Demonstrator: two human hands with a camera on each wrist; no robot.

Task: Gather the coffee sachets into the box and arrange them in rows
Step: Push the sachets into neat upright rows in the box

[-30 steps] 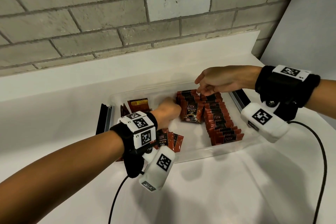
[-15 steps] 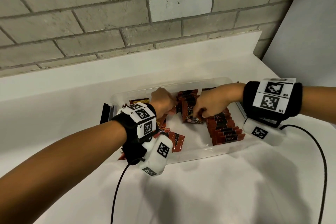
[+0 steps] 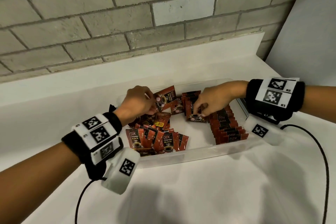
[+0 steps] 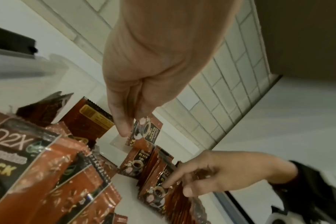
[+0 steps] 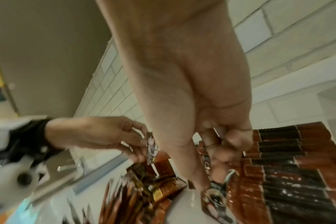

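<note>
A clear plastic box (image 3: pixel 181 157) on the white counter holds red-and-black coffee sachets. Along its right side a tidy row of sachets (image 3: pixel 226 126) stands on edge; a loose heap (image 3: pixel 156 137) lies at the left. My left hand (image 3: pixel 140 102) pinches one sachet (image 3: pixel 166 99) (image 4: pixel 146 130) by its edge, lifted above the heap. My right hand (image 3: pixel 211 100) pinches the front sachet (image 3: pixel 195 115) (image 4: pixel 157 192) of a short middle row (image 3: pixel 189 100), its fingers curled over the top edge. The wrist views are blurred.
A brick wall and a white ledge (image 3: pixel 127 63) run behind the box. Black-and-metal rails (image 3: pixel 242 103) lie on both sides of the box. A black cable (image 3: pixel 323 169) trails from the right wrist across the front of the counter.
My left hand rose out of the heap with one sachet. My right hand came down from the far end of the rows onto the front sachet of the middle row.
</note>
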